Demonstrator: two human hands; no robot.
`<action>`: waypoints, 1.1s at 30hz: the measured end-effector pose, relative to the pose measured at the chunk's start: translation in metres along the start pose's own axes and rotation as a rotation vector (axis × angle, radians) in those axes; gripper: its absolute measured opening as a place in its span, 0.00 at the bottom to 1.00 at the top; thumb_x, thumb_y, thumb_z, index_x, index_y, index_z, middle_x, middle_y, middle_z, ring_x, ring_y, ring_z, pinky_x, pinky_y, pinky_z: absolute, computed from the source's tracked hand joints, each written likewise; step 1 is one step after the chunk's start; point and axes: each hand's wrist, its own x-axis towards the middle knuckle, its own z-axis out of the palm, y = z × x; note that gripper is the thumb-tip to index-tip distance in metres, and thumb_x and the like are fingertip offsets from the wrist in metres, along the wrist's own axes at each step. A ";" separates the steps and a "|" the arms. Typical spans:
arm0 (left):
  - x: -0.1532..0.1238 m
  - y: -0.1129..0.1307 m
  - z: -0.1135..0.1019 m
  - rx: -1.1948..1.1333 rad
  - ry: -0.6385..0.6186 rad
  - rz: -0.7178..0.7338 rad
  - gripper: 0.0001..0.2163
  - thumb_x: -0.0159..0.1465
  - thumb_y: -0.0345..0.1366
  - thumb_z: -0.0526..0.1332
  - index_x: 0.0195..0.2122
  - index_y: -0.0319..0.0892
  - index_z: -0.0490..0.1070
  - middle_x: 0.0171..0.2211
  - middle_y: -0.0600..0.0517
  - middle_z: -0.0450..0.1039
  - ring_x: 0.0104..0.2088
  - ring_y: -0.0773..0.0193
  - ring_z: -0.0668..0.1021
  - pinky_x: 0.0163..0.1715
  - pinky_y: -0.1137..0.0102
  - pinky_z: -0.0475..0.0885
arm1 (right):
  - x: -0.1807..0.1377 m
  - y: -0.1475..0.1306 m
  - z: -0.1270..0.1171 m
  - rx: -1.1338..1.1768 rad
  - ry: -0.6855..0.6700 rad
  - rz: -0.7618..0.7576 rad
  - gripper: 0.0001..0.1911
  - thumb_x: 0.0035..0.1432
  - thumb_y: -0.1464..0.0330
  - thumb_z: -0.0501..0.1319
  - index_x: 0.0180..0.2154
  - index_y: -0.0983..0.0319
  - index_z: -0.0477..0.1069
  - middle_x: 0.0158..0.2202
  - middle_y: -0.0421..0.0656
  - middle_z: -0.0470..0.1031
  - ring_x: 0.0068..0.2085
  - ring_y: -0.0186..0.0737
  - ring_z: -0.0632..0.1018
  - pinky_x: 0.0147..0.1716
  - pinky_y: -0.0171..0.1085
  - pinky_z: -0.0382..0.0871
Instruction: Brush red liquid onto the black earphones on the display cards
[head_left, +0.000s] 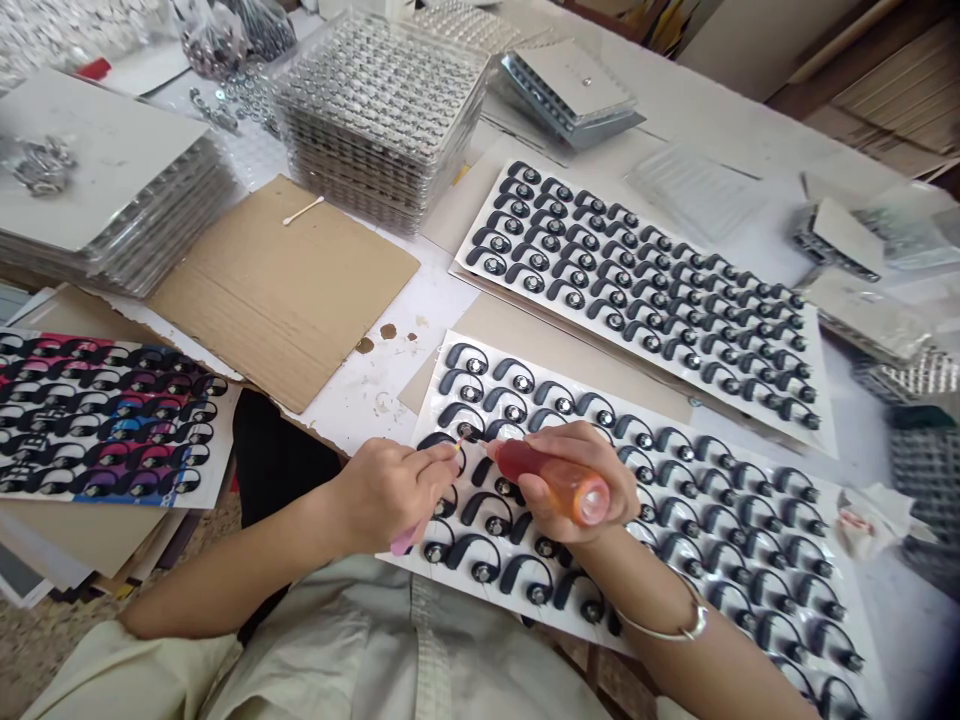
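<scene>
My left hand (394,490) is closed in a pinch on a thin pink stick (409,538) whose tip points at the mouth of a small orange bottle (559,480). My right hand (581,480) is wrapped round that bottle, held on its side. Both hands hover over a white sheet (862,650) covered in rows of several black ear-hook pieces (720,520). A silver bangle (686,625) circles my right wrist.
A second white sheet of black ear hooks (637,280) lies behind. A colourful sheet of hooks (97,420) sits at left, brown cardboard (285,290) with a cotton swab (302,210) beyond it. Stacks of clear trays (375,110) and grey boards (97,190) fill the back.
</scene>
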 end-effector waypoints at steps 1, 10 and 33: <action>0.000 -0.001 0.000 -0.013 -0.002 0.001 0.09 0.60 0.21 0.54 0.39 0.32 0.70 0.37 0.43 0.79 0.30 0.64 0.82 0.26 0.74 0.78 | 0.000 0.000 0.000 0.005 0.000 -0.005 0.13 0.48 0.70 0.64 0.39 0.63 0.70 0.27 0.42 0.73 0.25 0.37 0.73 0.19 0.37 0.69; -0.003 -0.008 0.002 -0.116 0.037 -0.013 0.09 0.60 0.22 0.55 0.41 0.35 0.68 0.36 0.46 0.80 0.35 0.62 0.83 0.31 0.73 0.80 | -0.007 0.004 0.000 0.033 0.002 0.056 0.13 0.50 0.68 0.64 0.40 0.61 0.71 0.28 0.43 0.75 0.25 0.37 0.73 0.19 0.36 0.68; -0.014 -0.025 0.011 -0.212 0.282 -0.139 0.12 0.60 0.23 0.63 0.44 0.35 0.69 0.38 0.45 0.80 0.39 0.61 0.82 0.40 0.74 0.79 | -0.009 0.003 0.000 0.067 -0.022 0.065 0.15 0.50 0.67 0.65 0.42 0.62 0.72 0.29 0.43 0.74 0.26 0.37 0.74 0.19 0.36 0.70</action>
